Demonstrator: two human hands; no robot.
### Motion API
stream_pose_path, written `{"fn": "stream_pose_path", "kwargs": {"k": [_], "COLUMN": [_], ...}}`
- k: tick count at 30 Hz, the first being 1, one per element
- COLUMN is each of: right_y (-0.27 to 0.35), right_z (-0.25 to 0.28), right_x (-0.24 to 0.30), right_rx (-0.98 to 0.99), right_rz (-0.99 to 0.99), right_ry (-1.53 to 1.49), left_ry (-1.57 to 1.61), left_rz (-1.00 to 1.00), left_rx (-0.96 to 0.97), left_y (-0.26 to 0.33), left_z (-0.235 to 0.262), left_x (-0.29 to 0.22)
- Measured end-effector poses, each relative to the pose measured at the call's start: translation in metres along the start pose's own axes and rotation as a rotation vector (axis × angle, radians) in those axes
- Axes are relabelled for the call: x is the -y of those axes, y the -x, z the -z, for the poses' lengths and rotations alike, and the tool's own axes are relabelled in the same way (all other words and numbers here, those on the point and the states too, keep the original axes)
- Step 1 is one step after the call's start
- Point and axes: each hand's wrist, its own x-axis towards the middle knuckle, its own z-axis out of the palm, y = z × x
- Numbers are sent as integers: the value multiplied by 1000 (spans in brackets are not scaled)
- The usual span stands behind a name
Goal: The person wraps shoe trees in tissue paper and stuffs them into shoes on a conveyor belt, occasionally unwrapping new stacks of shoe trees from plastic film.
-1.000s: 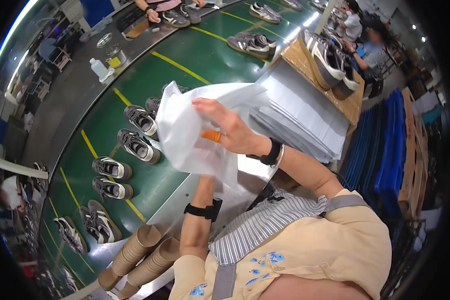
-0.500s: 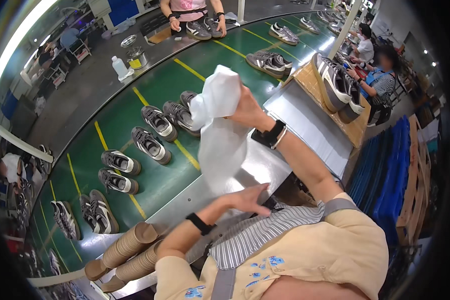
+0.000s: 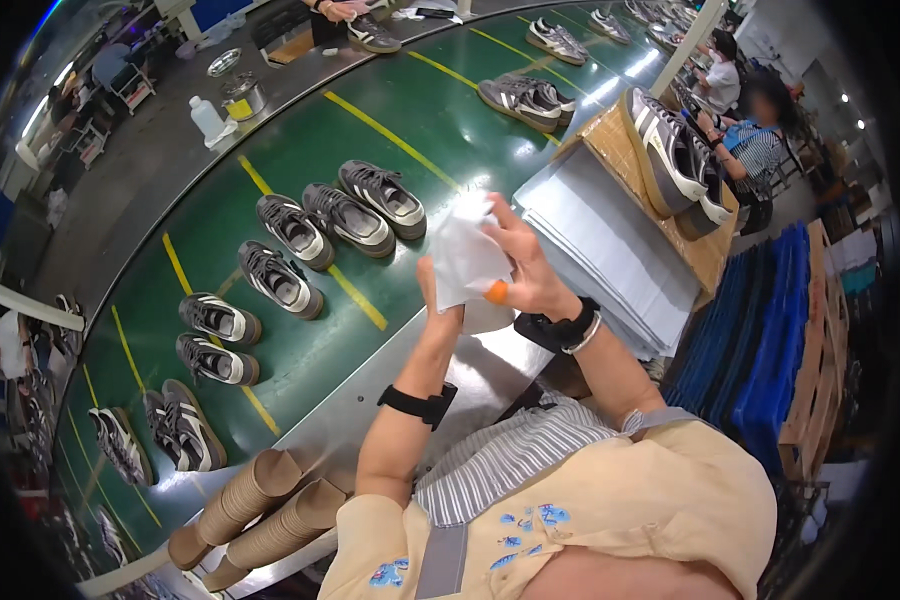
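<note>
A crumpled sheet of white tissue paper (image 3: 465, 255) is bunched between my two hands, above the near edge of the green conveyor belt. My right hand (image 3: 535, 268) grips it from the right, fingers curled over the top, with an orange cover on one fingertip. From the left, my left hand (image 3: 438, 300) holds the same paper; most of its fingers are hidden behind the sheet. Just left of the paper, a grey shoe with white stripes (image 3: 382, 198) sits on the belt, next to another grey shoe (image 3: 348, 220).
More grey shoes (image 3: 280, 280) are spread along the conveyor belt (image 3: 370, 135). At right, a stack of white paper (image 3: 610, 245) lies by a cardboard box (image 3: 595, 140) with a pair of shoes on it. Stacked brown cardboard inserts (image 3: 250, 495) lie lower left. A co-worker's hand (image 3: 340, 10) touches a shoe across the belt.
My right hand has come down with the tissue paper, and my left hand has risen to meet it. The hanging sheet is now gathered into a bunch. The co-worker has shifted left.
</note>
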Motion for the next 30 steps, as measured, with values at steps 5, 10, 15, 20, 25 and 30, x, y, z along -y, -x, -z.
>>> {"fn": "stream_pose_path", "kwargs": {"k": [5, 10, 15, 20, 25, 30], "right_y": [-16, -7, 24, 21, 17, -18], "right_z": [22, -14, -6, -1, -6, 16], "right_x": [-45, -49, -57, -60, -48, -62], "right_rx": [103, 153, 309, 202, 162, 106], "right_rz": [-302, -171, -414, -317, -487, -699], "right_ry": [559, 405, 414, 331, 156, 111], "left_ry": [550, -20, 528, 657, 435, 284], "left_rz": [298, 249, 256, 303, 504, 373], "left_rx": [257, 276, 156, 63, -42, -86], "left_y": [21, 25, 2, -31, -58, -60], "left_z": [8, 33, 61, 52, 48, 16], "left_x": [-10, 15, 8, -7, 17, 18]}}
